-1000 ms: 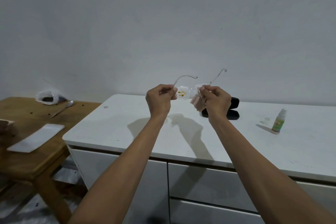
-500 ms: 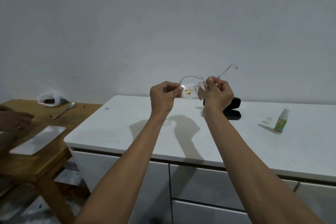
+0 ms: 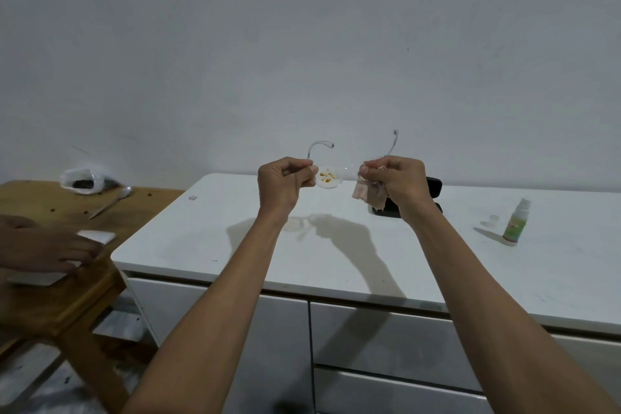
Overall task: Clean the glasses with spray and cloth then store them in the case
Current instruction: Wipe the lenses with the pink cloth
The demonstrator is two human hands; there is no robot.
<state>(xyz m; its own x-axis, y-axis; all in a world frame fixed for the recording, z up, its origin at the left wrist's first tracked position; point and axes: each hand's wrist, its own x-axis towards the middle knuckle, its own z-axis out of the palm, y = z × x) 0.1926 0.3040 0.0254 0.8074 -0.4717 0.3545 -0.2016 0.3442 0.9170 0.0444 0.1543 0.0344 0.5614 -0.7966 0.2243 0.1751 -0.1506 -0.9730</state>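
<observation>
I hold clear-framed glasses (image 3: 331, 178) up in front of me above the white cabinet top (image 3: 235, 245). My left hand (image 3: 285, 183) pinches the left end of the frame. Its visible left lens carries yellowish smears. My right hand (image 3: 395, 183) covers the right lens with a small pinkish cloth (image 3: 366, 195) that hangs below the fingers. Both temple arms stick up and away. The black glasses case (image 3: 433, 193) lies open on the cabinet, partly hidden behind my right hand. A small green-labelled spray bottle (image 3: 515, 225) stands at the right, its clear cap (image 3: 493, 219) beside it.
A wooden table (image 3: 40, 299) stands at the left with a plastic bag (image 3: 82, 181), a spoon (image 3: 111, 200) and a white pad (image 3: 94, 237). Another person's hand (image 3: 47, 250) rests on that pad. The cabinet has drawers (image 3: 386, 346) below its front edge.
My hands have spread a little apart and the cloth now hangs in view under my right hand. Another person's hand has reached further onto the white pad at the left.
</observation>
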